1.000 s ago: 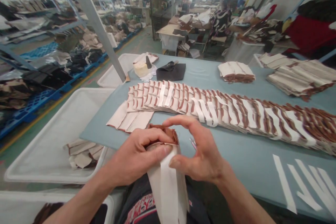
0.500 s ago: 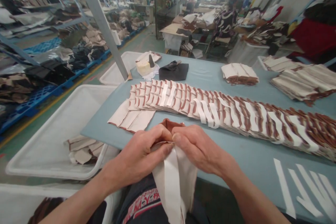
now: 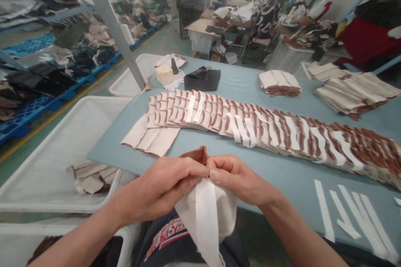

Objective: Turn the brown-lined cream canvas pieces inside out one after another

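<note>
I saw the left hand (image 3: pixel 175 181) and right hand (image 3: pixel 242 179) pinching the cream fabric piece (image 3: pixel 227 212) atop its white strip (image 3: pixel 206 212), seemingly aligning edges, the next move wanting steadiness.

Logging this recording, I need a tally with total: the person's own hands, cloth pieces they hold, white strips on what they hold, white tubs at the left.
Own hands (left hand, right hand): 2
Held cloth piece: 1
White strip: 1
White tubs: 3
Total: 7
</note>
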Motion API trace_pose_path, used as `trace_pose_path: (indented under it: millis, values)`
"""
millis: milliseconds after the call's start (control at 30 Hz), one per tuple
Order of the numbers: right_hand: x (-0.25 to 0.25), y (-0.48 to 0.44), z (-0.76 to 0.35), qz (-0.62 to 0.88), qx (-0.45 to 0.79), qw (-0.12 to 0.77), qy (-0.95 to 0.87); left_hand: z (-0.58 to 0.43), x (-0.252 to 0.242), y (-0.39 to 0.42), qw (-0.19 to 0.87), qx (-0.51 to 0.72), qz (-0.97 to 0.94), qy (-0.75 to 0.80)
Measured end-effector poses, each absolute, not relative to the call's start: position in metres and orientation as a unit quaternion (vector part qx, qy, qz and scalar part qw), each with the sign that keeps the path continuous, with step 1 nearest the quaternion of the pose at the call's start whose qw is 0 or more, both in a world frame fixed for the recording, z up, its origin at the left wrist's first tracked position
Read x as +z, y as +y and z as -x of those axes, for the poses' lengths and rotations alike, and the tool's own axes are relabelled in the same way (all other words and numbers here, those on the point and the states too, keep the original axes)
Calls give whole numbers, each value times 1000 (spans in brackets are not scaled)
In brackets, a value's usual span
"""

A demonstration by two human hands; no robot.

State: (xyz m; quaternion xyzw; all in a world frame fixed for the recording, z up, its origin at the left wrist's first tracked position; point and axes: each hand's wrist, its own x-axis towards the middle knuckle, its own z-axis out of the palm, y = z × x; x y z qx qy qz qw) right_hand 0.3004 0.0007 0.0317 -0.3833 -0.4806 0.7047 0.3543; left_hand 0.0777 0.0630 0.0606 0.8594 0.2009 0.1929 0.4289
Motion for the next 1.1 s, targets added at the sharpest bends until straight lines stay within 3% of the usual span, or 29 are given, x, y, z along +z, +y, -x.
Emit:
trace_pose_path:
  millis: [367,733,900,1100]
  values:
    - [29,8,-292,412,662,405,-477,-80,45,66,365,277,-877,144]
    - [34,17,-296,448,622,372,-524,-83,31,72,313,273,-901,130]
    - [28,13,-299,385,706,354,-477,-89,34,69,285,326,-897,87]
    - [9,3,-293,337,767,394,-379,-91,36,69,222,326,-918,49]
